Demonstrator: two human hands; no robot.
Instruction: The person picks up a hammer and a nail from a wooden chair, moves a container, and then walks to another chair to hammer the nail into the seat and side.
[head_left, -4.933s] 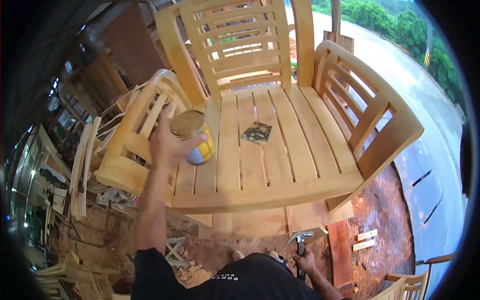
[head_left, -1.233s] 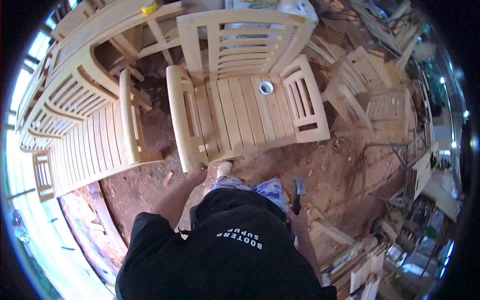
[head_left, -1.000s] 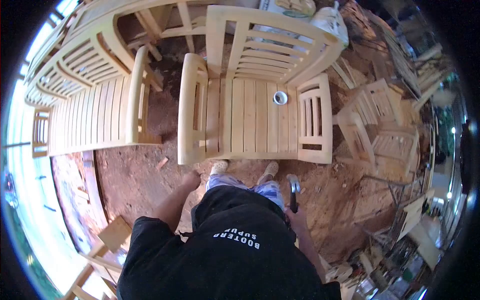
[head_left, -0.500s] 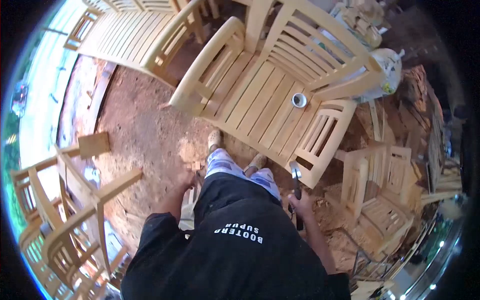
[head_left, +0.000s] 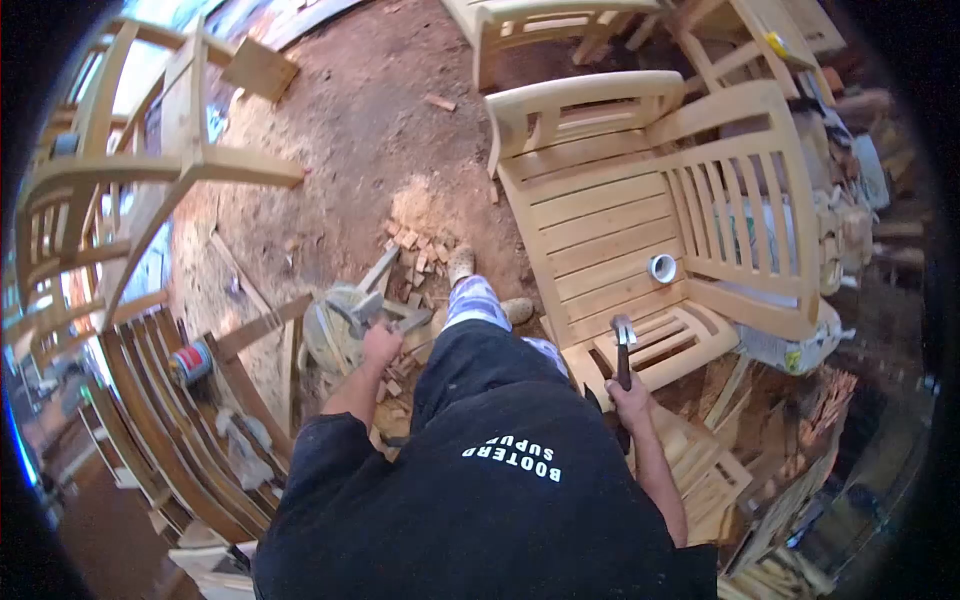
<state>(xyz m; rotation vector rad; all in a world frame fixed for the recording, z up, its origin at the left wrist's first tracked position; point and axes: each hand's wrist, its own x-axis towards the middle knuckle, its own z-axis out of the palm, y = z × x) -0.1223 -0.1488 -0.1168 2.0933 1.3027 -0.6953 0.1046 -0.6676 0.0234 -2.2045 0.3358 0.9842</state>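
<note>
Hammer [head_left: 623,328], likely rigid and head-heavy, sits gripped in the right hand [head_left: 632,399] by its dark handle [head_left: 624,366], the surest hold; the left hand's [head_left: 381,345] grip I cannot tell.

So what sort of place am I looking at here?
Probably a furniture-making workshop with a dirt floor: there is a slatted wooden armchair, a pile of sawdust with small wood offcuts beside it, and a hammer in the right hand.

We see little wood blocks [head_left: 425,255] next to a heap of sawdust [head_left: 425,205] on the brown dirt [head_left: 340,120]. We spot a can [head_left: 190,360] by long wood strips [head_left: 160,410], and a white bag [head_left: 795,345].
</note>
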